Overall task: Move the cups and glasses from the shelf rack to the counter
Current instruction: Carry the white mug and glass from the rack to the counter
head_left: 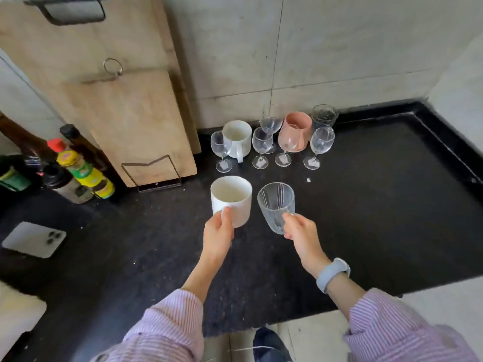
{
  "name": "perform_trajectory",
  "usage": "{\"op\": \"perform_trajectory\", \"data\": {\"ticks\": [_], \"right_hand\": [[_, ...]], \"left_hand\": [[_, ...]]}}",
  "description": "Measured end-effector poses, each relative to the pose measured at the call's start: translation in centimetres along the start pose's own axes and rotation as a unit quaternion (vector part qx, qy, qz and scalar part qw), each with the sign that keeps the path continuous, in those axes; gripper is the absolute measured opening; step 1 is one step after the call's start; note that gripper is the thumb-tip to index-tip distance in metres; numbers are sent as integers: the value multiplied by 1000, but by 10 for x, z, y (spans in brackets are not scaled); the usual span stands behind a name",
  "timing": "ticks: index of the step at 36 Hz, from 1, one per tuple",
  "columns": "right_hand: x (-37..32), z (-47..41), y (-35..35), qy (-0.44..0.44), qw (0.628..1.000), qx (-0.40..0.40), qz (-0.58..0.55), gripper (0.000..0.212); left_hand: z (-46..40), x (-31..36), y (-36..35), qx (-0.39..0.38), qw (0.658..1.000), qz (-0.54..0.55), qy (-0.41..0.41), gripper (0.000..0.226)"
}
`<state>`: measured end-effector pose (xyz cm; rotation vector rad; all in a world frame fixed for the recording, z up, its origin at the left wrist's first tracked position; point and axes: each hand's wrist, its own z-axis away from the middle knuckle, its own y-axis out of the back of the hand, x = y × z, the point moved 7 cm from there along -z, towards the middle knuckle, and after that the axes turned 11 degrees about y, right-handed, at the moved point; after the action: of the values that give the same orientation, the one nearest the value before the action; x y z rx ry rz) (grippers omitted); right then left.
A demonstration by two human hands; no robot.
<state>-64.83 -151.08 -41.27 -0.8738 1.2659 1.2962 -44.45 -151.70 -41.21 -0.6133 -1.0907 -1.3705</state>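
My left hand [218,232] grips the handle of a white mug [232,197], held just over the black counter [366,205]. My right hand [300,229] holds a clear striped glass [275,205] by its lower side, right of the mug. Near the back wall stand another white mug [237,137], a pink cup [299,129], a clear tumbler [324,116] and several small wine glasses [262,145]. No shelf rack is in view.
Wooden cutting boards [125,105] lean in a wire stand at the back left. Sauce bottles [83,171] crowd the left edge. A white phone [34,239] lies on the counter at the left. A raised black rim [449,142] borders the counter's right side.
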Motion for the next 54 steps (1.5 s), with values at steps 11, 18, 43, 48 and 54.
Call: {"op": "perform_trajectory", "data": {"ticks": [11, 18, 43, 48, 54], "right_hand": [[26, -105, -17, -51, 998, -9, -30, 44], [27, -130, -28, -42, 998, -11, -51, 41], [15, -139, -38, 71, 969, -136, 192, 22], [6, -133, -34, 85, 951, -140, 263, 29], [5, -103, -26, 33, 922, -166, 348, 53]], "left_hand": [[-88, 3, -25, 11, 998, 46, 52, 42], [-110, -6, -32, -4, 995, 82, 59, 43], [-113, -20, -54, 9, 995, -2, 99, 35], [-103, -11, -43, 85, 990, -73, 88, 32], [-72, -16, -21, 91, 959, -258, 76, 45]]}}
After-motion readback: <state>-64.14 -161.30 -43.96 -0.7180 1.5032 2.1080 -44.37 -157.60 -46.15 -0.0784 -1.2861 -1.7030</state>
